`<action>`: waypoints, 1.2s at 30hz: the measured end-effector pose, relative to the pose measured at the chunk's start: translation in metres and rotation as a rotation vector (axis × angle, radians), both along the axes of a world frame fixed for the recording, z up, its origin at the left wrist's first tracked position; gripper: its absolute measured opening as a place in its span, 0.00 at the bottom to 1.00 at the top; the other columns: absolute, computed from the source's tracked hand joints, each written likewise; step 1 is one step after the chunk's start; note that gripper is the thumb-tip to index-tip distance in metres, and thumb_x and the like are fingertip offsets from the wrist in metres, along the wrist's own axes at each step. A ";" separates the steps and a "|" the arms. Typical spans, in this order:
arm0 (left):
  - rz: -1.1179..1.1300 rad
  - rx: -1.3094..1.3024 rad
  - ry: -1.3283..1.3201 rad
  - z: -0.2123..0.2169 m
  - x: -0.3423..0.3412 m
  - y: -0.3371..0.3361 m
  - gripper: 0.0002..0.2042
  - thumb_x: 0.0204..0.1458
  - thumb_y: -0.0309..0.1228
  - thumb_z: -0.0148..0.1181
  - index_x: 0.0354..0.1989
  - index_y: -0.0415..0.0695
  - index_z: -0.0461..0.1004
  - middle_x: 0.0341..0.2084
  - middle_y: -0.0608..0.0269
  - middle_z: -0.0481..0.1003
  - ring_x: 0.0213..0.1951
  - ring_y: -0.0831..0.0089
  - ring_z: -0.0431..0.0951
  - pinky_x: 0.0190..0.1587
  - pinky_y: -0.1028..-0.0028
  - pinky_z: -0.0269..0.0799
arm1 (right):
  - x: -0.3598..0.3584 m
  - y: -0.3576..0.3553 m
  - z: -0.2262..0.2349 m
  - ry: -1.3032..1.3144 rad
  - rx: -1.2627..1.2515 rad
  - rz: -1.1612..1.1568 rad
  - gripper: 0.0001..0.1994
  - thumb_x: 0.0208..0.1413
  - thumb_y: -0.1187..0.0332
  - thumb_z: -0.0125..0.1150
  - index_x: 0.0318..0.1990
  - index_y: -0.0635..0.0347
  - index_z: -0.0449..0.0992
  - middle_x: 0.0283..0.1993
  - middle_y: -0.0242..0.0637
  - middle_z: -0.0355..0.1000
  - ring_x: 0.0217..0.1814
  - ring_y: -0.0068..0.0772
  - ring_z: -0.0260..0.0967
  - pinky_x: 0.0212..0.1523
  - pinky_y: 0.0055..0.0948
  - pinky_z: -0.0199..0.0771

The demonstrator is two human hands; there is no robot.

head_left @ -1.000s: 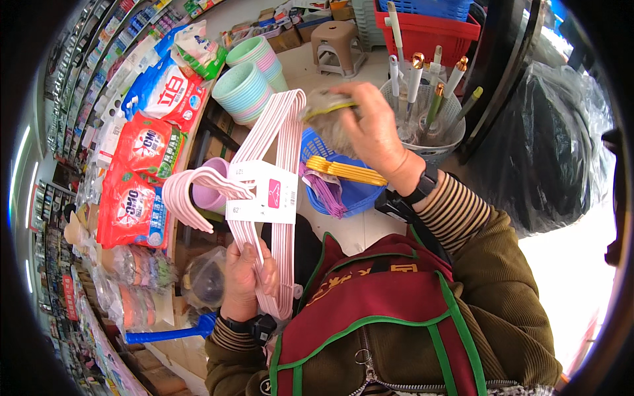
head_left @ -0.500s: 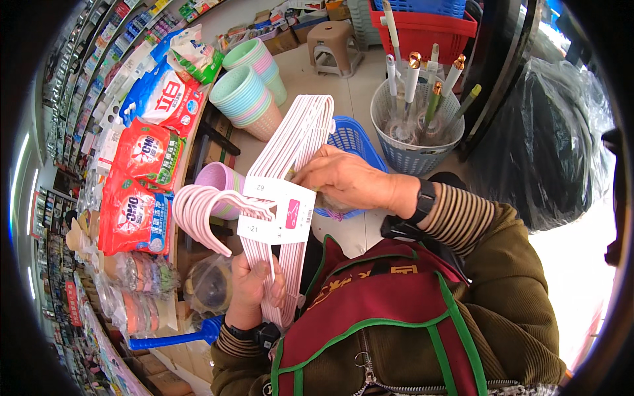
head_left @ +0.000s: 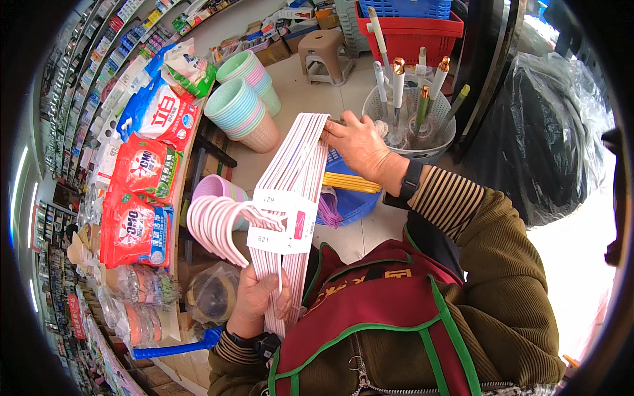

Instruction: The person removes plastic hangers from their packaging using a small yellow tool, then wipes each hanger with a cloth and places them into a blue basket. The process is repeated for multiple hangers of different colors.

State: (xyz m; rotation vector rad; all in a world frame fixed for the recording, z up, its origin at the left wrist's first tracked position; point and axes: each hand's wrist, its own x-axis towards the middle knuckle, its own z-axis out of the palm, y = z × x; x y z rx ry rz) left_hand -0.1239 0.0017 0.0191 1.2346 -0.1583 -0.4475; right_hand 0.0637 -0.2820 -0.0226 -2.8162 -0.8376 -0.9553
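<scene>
A bundle of pale pink clothes hangers [head_left: 294, 162] lies slanted in front of me, its curved hooks [head_left: 214, 224] pointing left. Around its middle runs a white card band [head_left: 269, 241] with a pink patch. The lower end is gripped by my left hand [head_left: 254, 294], fingers and thumb wrapped round the hanger bars. My right hand [head_left: 366, 152] has its fingers closed on the upper right corner of the bundle. Beneath that hand stands a blue basket [head_left: 356, 210], partly hidden, with yellow bars [head_left: 350, 183] and purple strands [head_left: 328, 208] at it.
Detergent bags [head_left: 142, 228] line the shelf on the left. Stacked pastel baskets [head_left: 244, 112], a purple basket [head_left: 218, 188] and a brown stool [head_left: 325, 56] stand beyond. A grey basket [head_left: 429, 153] holds several poles; red basket [head_left: 422, 36] behind. Black plastic-wrapped goods [head_left: 545, 138] stand right.
My right hand has moved from beside the card band up to the hangers' far end. The bundle has shifted slightly right and nearer, and the yellow bars now show.
</scene>
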 end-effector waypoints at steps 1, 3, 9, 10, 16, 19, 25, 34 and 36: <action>-0.021 -0.006 0.014 0.000 0.000 -0.001 0.18 0.61 0.41 0.59 0.34 0.34 0.70 0.08 0.54 0.65 0.07 0.67 0.64 0.08 0.71 0.61 | -0.001 0.003 0.001 -0.011 -0.029 -0.117 0.23 0.52 0.67 0.57 0.58 0.45 0.74 0.61 0.23 0.67 0.56 0.33 0.63 0.47 0.39 0.71; -0.013 0.042 0.012 -0.001 -0.001 0.000 0.17 0.61 0.40 0.60 0.34 0.34 0.70 0.09 0.54 0.66 0.07 0.68 0.64 0.09 0.71 0.61 | -0.004 0.011 0.002 0.112 -0.075 -0.099 0.24 0.53 0.67 0.57 0.60 0.47 0.72 0.63 0.24 0.65 0.56 0.36 0.64 0.45 0.41 0.73; 0.035 0.015 -0.033 -0.002 0.000 0.010 0.16 0.64 0.39 0.54 0.35 0.35 0.69 0.07 0.56 0.63 0.05 0.68 0.62 0.06 0.70 0.60 | 0.004 0.003 -0.007 0.156 -0.019 -0.001 0.29 0.54 0.69 0.57 0.66 0.50 0.65 0.66 0.28 0.63 0.55 0.40 0.66 0.47 0.41 0.77; 0.050 -0.019 -0.003 -0.001 0.000 0.013 0.16 0.63 0.39 0.56 0.35 0.34 0.69 0.09 0.54 0.65 0.06 0.67 0.64 0.07 0.69 0.62 | 0.006 -0.002 -0.011 0.092 0.057 0.019 0.27 0.51 0.71 0.59 0.63 0.50 0.69 0.63 0.29 0.66 0.53 0.41 0.67 0.47 0.37 0.77; 0.055 -0.116 0.030 -0.003 0.009 0.015 0.18 0.63 0.41 0.57 0.35 0.35 0.68 0.09 0.53 0.66 0.06 0.66 0.64 0.07 0.67 0.61 | 0.010 -0.014 -0.013 0.349 0.926 0.112 0.17 0.49 0.73 0.63 0.49 0.58 0.79 0.50 0.37 0.76 0.48 0.37 0.71 0.47 0.31 0.75; 0.003 -0.266 0.045 -0.003 0.018 0.012 0.16 0.65 0.40 0.52 0.37 0.35 0.68 0.08 0.55 0.64 0.05 0.67 0.63 0.05 0.69 0.60 | 0.010 -0.016 -0.001 0.356 1.004 0.175 0.11 0.50 0.72 0.63 0.41 0.61 0.82 0.48 0.41 0.75 0.49 0.42 0.71 0.52 0.35 0.73; -0.091 -0.366 0.124 0.008 0.032 0.002 0.16 0.68 0.39 0.46 0.38 0.36 0.67 0.08 0.59 0.63 0.04 0.70 0.62 0.05 0.69 0.62 | 0.026 -0.013 0.011 0.245 0.744 0.229 0.26 0.41 0.67 0.72 0.52 0.59 0.73 0.49 0.41 0.72 0.55 0.48 0.69 0.53 0.41 0.73; -0.230 -0.226 0.187 0.038 0.033 -0.025 0.17 0.66 0.40 0.50 0.35 0.35 0.69 0.10 0.56 0.65 0.06 0.67 0.65 0.08 0.67 0.64 | 0.068 -0.007 -0.001 0.435 0.652 -0.239 0.27 0.43 0.48 0.73 0.45 0.58 0.78 0.42 0.47 0.78 0.47 0.51 0.76 0.49 0.42 0.76; -0.244 -0.231 0.204 0.040 0.034 -0.031 0.17 0.66 0.40 0.49 0.35 0.35 0.69 0.10 0.56 0.65 0.07 0.67 0.65 0.08 0.67 0.64 | 0.072 0.002 -0.008 0.504 0.892 -0.269 0.25 0.45 0.47 0.69 0.41 0.60 0.80 0.34 0.48 0.79 0.40 0.51 0.78 0.45 0.43 0.76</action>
